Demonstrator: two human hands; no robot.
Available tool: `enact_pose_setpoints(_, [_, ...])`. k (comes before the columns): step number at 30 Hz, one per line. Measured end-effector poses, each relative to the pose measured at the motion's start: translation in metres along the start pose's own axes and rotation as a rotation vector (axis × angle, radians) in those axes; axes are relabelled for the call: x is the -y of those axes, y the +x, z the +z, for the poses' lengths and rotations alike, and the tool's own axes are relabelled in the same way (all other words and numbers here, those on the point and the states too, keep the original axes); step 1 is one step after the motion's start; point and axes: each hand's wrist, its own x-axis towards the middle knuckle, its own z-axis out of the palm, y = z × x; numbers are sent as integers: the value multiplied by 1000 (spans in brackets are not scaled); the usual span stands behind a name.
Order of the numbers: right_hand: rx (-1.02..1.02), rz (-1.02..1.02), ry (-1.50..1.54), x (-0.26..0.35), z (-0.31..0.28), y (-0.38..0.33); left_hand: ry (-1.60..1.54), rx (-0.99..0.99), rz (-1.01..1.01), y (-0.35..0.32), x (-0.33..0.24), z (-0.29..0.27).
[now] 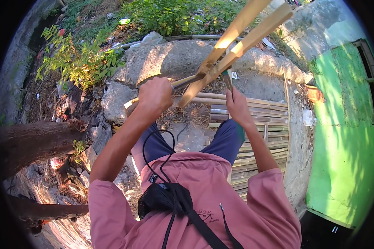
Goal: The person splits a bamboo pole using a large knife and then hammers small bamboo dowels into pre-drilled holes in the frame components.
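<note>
Two pale wooden slats (237, 35), apparently split bamboo, meet in a narrow V in front of me, with their far ends up to the right. My left hand (156, 96) is closed in a fist around a tool with a dark metal shank (188, 81), whose tip reaches the slats where they come together. Lower on the right, my right hand (238, 107) grips a slim, flat, metallic piece (227, 81) with a dark green part at its upper end, touching or just behind the slats. Its exact kind does not show.
Beyond the slats lies a big concrete slab (153, 60). A rack of bamboo strips (257, 112) stands low at my right, beside a green wall (340, 137). Tree trunks (41, 143) and a leafy bush (77, 58) crowd the left. Cords hang over my pink shirt.
</note>
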Motion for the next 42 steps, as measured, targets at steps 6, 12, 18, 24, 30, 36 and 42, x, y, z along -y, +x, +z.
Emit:
enact_pose_setpoints(6, [-50, 467, 326, 53, -78, 48, -32, -8, -50, -4, 0, -4])
enact_pose_setpoints(12, [144, 255, 90, -6, -7, 8, -19, 0, -71, 9, -2, -5])
enact_pose_setpoints(18, [-124, 359, 214, 62, -57, 50, -14, 11, -79, 6, 8, 6])
enact_pose_setpoints(24, [149, 171, 90, 7, -10, 33, 19, 55, -91, 16, 1, 17])
enact_pose_setpoints(30, [-70, 252, 151, 25, -23, 37, 14, -4, -74, 22, -2, 26])
enact_pose_setpoints(36, [40, 236, 147, 16, -16, 27, 61, 74, -114, 15, 14, 27])
enact_pose_setpoints(42, [-97, 210, 152, -3, 35, 8, 61, 20, -76, 12, 12, 29])
